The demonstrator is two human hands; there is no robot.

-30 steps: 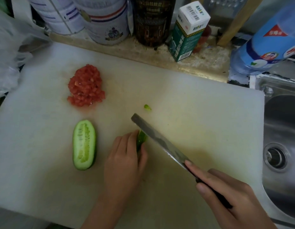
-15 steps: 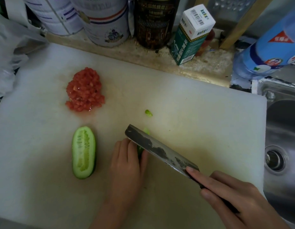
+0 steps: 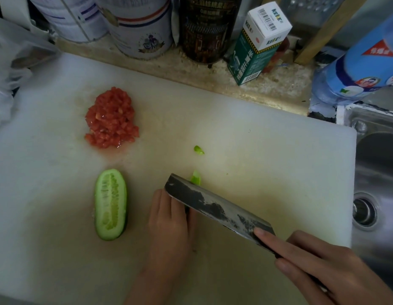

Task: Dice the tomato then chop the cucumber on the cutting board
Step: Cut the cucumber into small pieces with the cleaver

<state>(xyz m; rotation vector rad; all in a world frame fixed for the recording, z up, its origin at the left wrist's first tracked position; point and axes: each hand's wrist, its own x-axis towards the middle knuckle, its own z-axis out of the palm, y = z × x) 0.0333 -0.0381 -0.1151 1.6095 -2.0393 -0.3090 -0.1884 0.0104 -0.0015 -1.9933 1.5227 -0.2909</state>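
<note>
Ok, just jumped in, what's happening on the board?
A person is chopping cucumber on the cutting board. The right hand grips a cleaver, its blade tilted over a cucumber piece that the left hand holds down. The diced tomato sits in a pile at the far left; a cucumber half lies cut face up beside the left hand, untouched.

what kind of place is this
Most likely a home kitchen counter: a white cutting board with diced tomato and a cucumber half on it, a steel sink with a drain to the right, and tins and a carton lined up along the back edge.
</note>
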